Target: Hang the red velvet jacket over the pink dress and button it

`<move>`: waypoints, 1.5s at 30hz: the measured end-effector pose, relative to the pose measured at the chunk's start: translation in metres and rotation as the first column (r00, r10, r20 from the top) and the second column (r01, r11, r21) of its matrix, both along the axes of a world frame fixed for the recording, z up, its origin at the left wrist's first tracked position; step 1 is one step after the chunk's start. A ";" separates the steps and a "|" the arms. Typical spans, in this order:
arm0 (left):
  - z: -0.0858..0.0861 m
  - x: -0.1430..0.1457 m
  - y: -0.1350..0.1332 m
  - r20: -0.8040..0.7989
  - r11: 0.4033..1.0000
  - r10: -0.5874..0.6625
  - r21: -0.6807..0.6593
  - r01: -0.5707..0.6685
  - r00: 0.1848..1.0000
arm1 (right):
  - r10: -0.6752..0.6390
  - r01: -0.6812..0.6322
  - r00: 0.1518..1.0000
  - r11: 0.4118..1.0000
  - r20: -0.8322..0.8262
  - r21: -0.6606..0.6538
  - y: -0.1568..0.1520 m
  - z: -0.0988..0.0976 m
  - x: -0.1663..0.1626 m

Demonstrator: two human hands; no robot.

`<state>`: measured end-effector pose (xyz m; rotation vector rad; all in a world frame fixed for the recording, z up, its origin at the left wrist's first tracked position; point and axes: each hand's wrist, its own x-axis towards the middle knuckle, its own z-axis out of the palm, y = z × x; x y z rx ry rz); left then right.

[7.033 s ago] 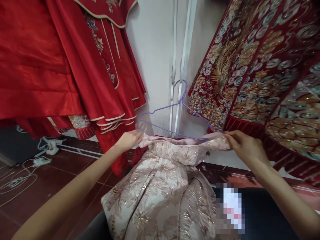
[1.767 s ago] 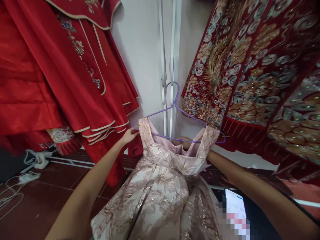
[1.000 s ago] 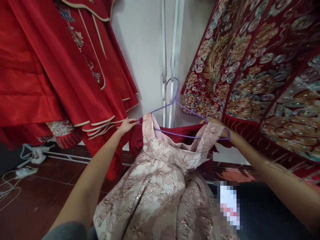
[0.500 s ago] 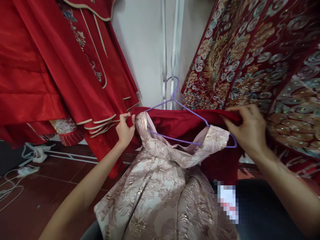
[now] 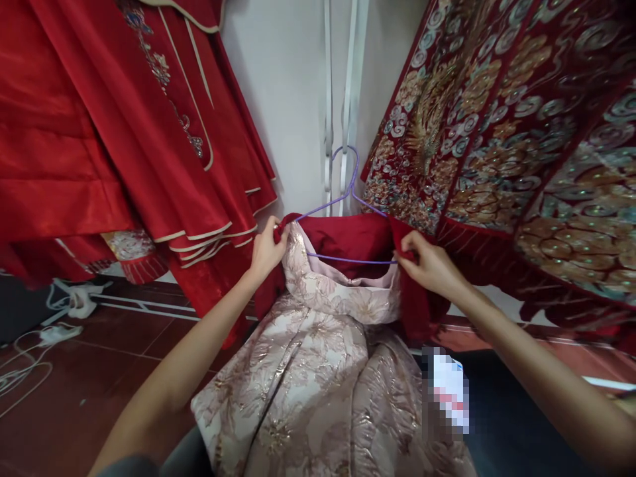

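Note:
A pink and gold brocade dress [image 5: 322, 371] hangs by its straps from a purple wire hanger [image 5: 348, 192] and spills down toward me. A dark red garment [image 5: 348, 238] is draped over the hanger behind the dress. My left hand [image 5: 268, 248] is closed on the red garment's left edge at the hanger's shoulder. At the hanger's right side, my right hand [image 5: 430, 265] pinches the red garment's other edge.
Bright red embroidered robes [image 5: 124, 132] hang at the left. A heavily embroidered red and gold garment [image 5: 507, 132] hangs at the right. White cables [image 5: 44, 331] lie on the dark red tiled floor. White straps [image 5: 342, 99] run down the wall. A phone [image 5: 447, 391] lies below right.
Both hands left the pink dress straps and took up the dark red garment, lifting it over the hanger. My right hand has since drawn inward and lower, folding the red fabric around the hanger.

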<state>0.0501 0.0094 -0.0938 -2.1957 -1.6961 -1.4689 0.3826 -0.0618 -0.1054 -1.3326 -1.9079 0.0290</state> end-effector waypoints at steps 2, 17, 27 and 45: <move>-0.005 0.019 -0.004 0.027 0.997 -0.079 -0.026 0.079 0.997 | 0.122 -0.126 0.987 0.991 -0.109 -0.035 0.017 -0.010 -0.026; -0.039 0.052 -0.036 0.071 0.932 -0.352 -0.061 0.356 0.933 | 0.416 -0.496 0.811 0.861 -0.412 -0.108 0.010 -0.019 -0.087; -0.040 0.061 -0.039 0.117 0.905 -0.405 -0.091 0.416 0.907 | 0.382 -0.421 0.860 0.906 -0.338 -0.048 0.019 -0.021 -0.094; -0.010 0.067 -0.033 -0.206 0.909 -0.415 -0.141 0.392 0.886 | 0.446 -0.458 0.872 0.889 -0.199 -0.014 0.024 -0.016 -0.085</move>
